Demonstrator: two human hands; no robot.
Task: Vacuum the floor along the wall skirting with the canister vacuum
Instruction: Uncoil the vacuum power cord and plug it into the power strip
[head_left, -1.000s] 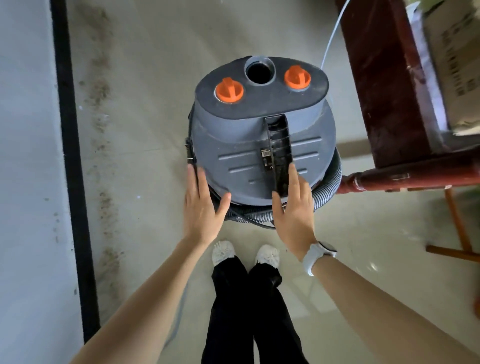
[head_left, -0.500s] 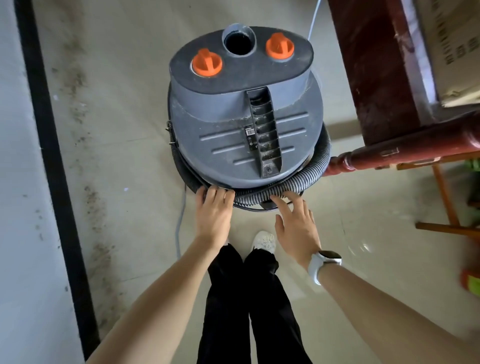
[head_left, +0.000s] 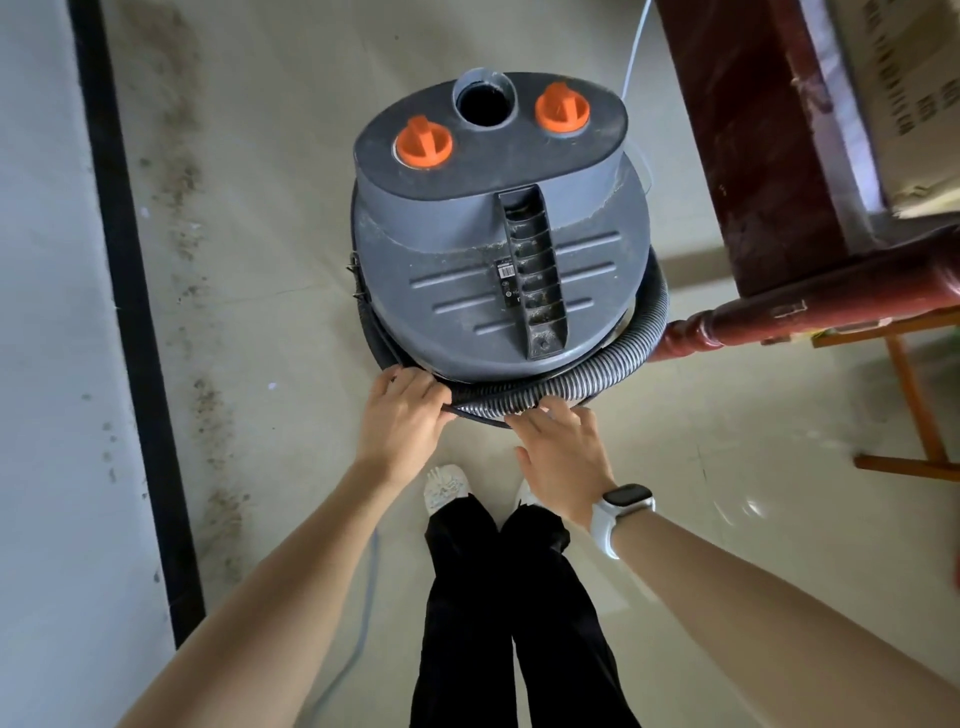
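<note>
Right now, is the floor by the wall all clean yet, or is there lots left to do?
Nothing looks cleaned yet: brown dirt lies on the floor all along the black skirting. In hand: the left hand grips the grey hose coiled round the canister vacuum, and the right hand reaches its fingers onto it. Left: uncoil the hose and vacuum the whole strip.

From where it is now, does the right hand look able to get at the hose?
Probably yes. The right hand already has its fingertips at the hose coiled round the vacuum, with nothing between them; the left hand holds the hose further left.
</note>
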